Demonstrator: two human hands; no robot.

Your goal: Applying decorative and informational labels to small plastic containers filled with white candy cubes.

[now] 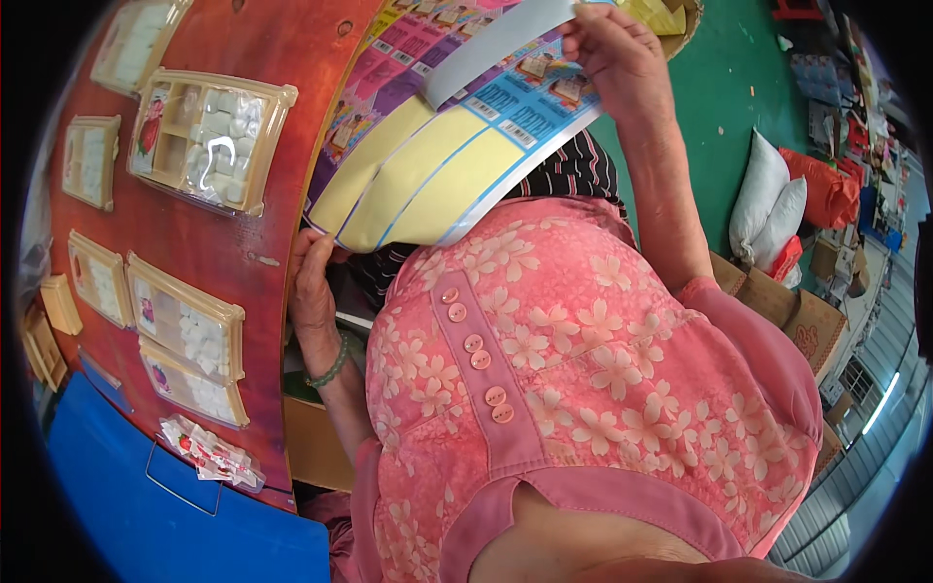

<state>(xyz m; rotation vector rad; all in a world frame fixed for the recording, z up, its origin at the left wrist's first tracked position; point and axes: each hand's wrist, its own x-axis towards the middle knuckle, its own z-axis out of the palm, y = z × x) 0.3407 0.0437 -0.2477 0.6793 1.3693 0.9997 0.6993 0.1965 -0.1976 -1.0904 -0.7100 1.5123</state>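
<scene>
The label sheet (418,199) lies at the top centre of the frame, its long axis slanting from lower left to upper right, with bare yellow bands at its lower-left end. A pale strip (501,47) curls over it, pointing to the upper right. The hands are apart: the left hand (316,287) pinches the sheet's lower-left corner, the right hand (622,58) the strip's upper end. Clear-lidded trays (211,141) sit on the reddish desk (248,311) at left.

Right grip (614,49) farther out, left grip (314,275) nearer, both pinched
</scene>
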